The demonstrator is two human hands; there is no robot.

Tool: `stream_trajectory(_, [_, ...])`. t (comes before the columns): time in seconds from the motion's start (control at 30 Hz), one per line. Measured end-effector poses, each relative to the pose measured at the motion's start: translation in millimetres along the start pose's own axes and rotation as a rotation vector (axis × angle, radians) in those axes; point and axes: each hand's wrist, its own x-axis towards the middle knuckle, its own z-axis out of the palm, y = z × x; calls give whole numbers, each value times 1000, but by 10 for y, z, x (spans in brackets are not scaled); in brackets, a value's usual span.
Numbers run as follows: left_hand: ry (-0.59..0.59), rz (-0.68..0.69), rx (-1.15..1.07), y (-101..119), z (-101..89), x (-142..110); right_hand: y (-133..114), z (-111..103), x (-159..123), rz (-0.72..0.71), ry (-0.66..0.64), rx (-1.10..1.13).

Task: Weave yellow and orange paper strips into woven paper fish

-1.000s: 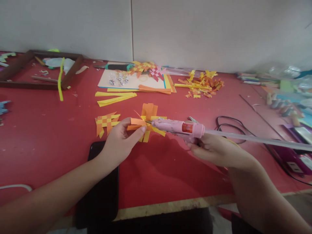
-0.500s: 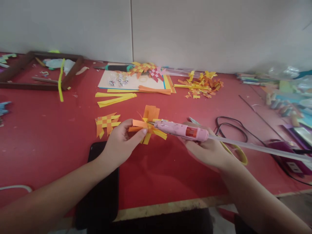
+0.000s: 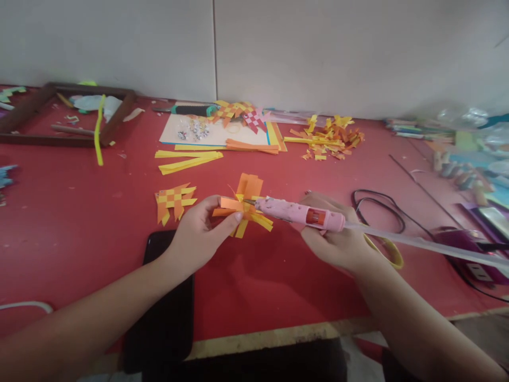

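Note:
My left hand (image 3: pixel 199 233) pinches the left strips of a woven orange and yellow paper piece (image 3: pixel 244 204), holding it just above the red table (image 3: pixel 99 223). My right hand (image 3: pixel 338 239) grips a pink glue gun (image 3: pixel 302 212) with a long clear glue stick (image 3: pixel 429 245) trailing to the right. The gun's metal tip touches the middle of the woven piece. A finished woven orange and yellow piece (image 3: pixel 174 200) lies flat to the left of my left hand.
A black phone (image 3: pixel 163 313) lies under my left forearm. Yellow strips (image 3: pixel 186 159), a paper pad (image 3: pixel 222 132) and a scrap pile (image 3: pixel 330 138) sit farther back. A black cord (image 3: pixel 377 209), yellow-handled scissors (image 3: pixel 387 252) and a purple box (image 3: pixel 473 254) are at right; a wooden frame (image 3: pixel 67 114) at far left.
My right hand and the glue gun have shifted slightly right and lower, the gun tilting more. The woven piece has turned a little in my left hand.

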Motion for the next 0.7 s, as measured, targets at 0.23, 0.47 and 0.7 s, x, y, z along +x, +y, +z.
stream_trajectory(0.23, [-2, -30, 10, -29, -10, -6, 0, 8, -20, -19, 40, -55])
stream_trajectory(0.47, [1, -25, 11, -38, -6, -10, -9, 1, -18, -63, 85, -79])
stream_trajectory(0.7, [3, 1, -23, -17, 7, -5, 8, 11, -19, -110, 119, -115])
